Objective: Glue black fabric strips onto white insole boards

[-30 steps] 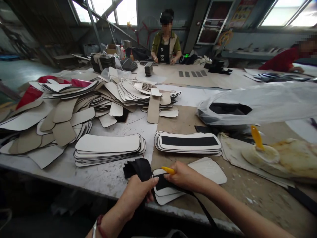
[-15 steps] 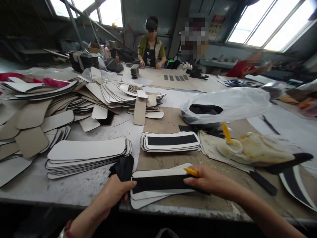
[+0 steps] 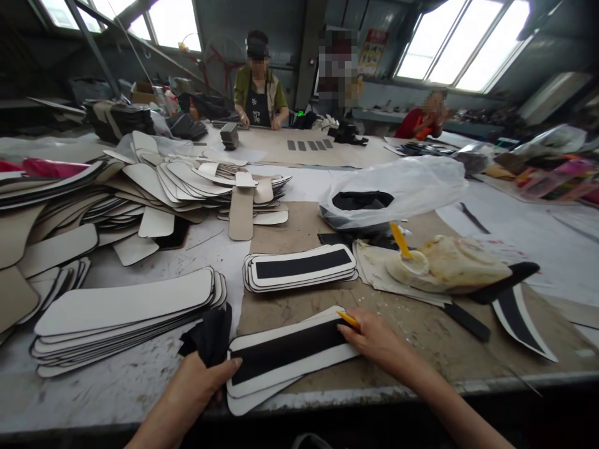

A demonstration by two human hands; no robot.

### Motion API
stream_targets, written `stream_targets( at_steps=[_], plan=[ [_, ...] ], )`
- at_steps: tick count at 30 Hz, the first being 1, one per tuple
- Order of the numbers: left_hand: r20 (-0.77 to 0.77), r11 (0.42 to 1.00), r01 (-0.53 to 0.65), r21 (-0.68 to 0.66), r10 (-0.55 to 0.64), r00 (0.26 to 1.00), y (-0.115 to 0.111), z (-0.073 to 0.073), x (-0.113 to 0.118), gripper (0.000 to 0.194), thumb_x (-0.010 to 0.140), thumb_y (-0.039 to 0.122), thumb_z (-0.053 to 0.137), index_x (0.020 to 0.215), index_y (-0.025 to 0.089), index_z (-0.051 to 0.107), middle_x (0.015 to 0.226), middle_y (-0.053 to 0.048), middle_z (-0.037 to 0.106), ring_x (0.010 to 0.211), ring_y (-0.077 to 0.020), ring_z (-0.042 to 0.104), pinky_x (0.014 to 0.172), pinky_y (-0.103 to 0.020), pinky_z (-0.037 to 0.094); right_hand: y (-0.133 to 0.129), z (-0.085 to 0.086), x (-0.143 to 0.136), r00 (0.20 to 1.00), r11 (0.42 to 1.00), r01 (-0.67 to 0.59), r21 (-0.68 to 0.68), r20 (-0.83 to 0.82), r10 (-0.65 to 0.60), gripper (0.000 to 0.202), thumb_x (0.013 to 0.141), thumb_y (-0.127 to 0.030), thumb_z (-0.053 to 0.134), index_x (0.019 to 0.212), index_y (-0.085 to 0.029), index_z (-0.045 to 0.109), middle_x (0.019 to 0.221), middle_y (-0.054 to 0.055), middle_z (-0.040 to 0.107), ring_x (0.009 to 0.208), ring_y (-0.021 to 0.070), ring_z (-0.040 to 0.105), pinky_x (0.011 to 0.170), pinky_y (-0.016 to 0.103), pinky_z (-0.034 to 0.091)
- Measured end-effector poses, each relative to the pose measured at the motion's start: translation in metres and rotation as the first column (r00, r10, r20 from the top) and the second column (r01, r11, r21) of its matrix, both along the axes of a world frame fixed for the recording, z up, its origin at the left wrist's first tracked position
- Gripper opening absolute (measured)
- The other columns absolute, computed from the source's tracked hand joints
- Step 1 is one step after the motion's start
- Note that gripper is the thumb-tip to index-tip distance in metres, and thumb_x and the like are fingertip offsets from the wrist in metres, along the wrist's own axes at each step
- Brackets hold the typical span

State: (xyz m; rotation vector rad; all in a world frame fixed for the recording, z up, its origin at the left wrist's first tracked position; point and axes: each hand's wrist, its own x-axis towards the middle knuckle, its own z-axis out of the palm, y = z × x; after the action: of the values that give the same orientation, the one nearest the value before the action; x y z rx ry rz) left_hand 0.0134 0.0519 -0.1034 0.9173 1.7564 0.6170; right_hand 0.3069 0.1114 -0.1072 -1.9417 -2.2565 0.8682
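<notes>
Left hand and right hand low, palms down, fingers outstretched, forearms converging inward.

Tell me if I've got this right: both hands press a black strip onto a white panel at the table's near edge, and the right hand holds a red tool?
Not quite. In the head view the tool in the right hand is yellow, not red. The rest holds: the left hand and the right hand press the black strip onto the white panel at the table's near edge.

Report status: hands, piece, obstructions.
Left hand pins black strip end; right hand, holding yellow tool, presses other end. White piece flat. Nothing blocking.
</notes>
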Motion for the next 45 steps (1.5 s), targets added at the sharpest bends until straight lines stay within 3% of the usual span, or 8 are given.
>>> stream_targets(
  at_steps=[9, 18, 28, 33, 38, 45],
  plan=[
    [0.027, 0.998, -0.018, -0.054, 0.020, 0.999, 0.002, -0.004, 0.000, 0.032, 0.056, 0.044, 0.063, 0.046, 0.019, 0.047, 0.032, 0.003, 0.045, 0.035, -0.0117, 0.039, 0.042, -0.025, 0.025, 0.006, -0.003, 0.005, 0.999, 0.998, -0.044, -0.039, -0.014, 0.043, 0.020, 0.077, -0.029, 0.045, 0.084, -0.017, 0.060, 0.088, 0.007, 0.063, 0.081, 0.0211, 0.058, 0.075, 0.029, 0.040],
    [0.057, 0.998, -0.009, -0.065, 0.013, 0.998, 0.004, 0.004, 0.000, 0.025, 0.058, 0.038, 0.062, 0.051, 0.018, 0.049, 0.034, 0.005, 0.044, 0.035, -0.0104, 0.039, 0.040, -0.023, 0.027, 0.009, -0.009, 0.008, 0.996, 0.993, -0.088, -0.083, -0.034, 0.085, 0.027, 0.077, -0.031, 0.044, 0.090, -0.016, 0.062, 0.091, 0.010, 0.065, 0.082, 0.0236, 0.059, 0.076, 0.031, 0.041],
    [-0.032, 0.999, -0.007, -0.054, 0.005, 0.999, 0.002, 0.008, 0.005, 0.031, 0.067, 0.043, 0.053, 0.049, 0.019, 0.047, 0.035, 0.003, 0.045, 0.037, -0.0120, 0.042, 0.041, -0.024, 0.030, 0.010, -0.009, 0.007, 0.992, 0.990, -0.124, -0.071, 0.000, 0.125, 0.029, 0.079, -0.033, 0.041, 0.089, -0.015, 0.062, 0.090, 0.010, 0.066, 0.083, 0.0242, 0.060, 0.074, 0.031, 0.041],
    [-0.048, 0.997, 0.030, -0.067, -0.033, 0.998, 0.003, 0.003, 0.004, 0.036, 0.063, 0.049, 0.055, 0.044, 0.020, 0.045, 0.033, 0.001, 0.045, 0.036, -0.0137, 0.041, 0.041, -0.025, 0.028, 0.006, 0.005, 0.000, 0.996, 0.998, -0.043, -0.039, 0.082, 0.046, 0.023, 0.078, -0.031, 0.044, 0.086, -0.018, 0.061, 0.089, 0.008, 0.066, 0.083, 0.0225, 0.061, 0.072, 0.029, 0.039],
    [-0.102, 0.997, 0.055, -0.052, -0.060, 0.993, 0.002, -0.007, 0.001, 0.046, 0.059, 0.059, 0.056, 0.037, 0.021, 0.042, 0.031, -0.001, 0.045, 0.035, -0.0160, 0.043, 0.042, -0.026, 0.029, -0.002, 0.017, -0.006, 0.980, 0.998, 0.063, 0.028, 0.185, -0.067, 0.021, 0.077, -0.035, 0.048, 0.084, -0.019, 0.061, 0.086, 0.009, 0.065, 0.083, 0.0276, 0.060, 0.068, 0.032, 0.037],
    [-0.156, 0.999, 0.014, -0.047, -0.021, 0.988, 0.001, -0.009, 0.004, 0.043, 0.059, 0.056, 0.056, 0.037, 0.022, 0.043, 0.030, -0.002, 0.047, 0.034, -0.0166, 0.043, 0.042, -0.026, 0.028, -0.005, 0.012, 0.002, 0.993, 0.998, 0.057, 0.032, 0.100, -0.060, 0.017, 0.080, -0.033, 0.047, 0.081, -0.019, 0.056, 0.086, 0.006, 0.063, 0.083, 0.0224, 0.059, 0.070, 0.029, 0.038]
  ],
)
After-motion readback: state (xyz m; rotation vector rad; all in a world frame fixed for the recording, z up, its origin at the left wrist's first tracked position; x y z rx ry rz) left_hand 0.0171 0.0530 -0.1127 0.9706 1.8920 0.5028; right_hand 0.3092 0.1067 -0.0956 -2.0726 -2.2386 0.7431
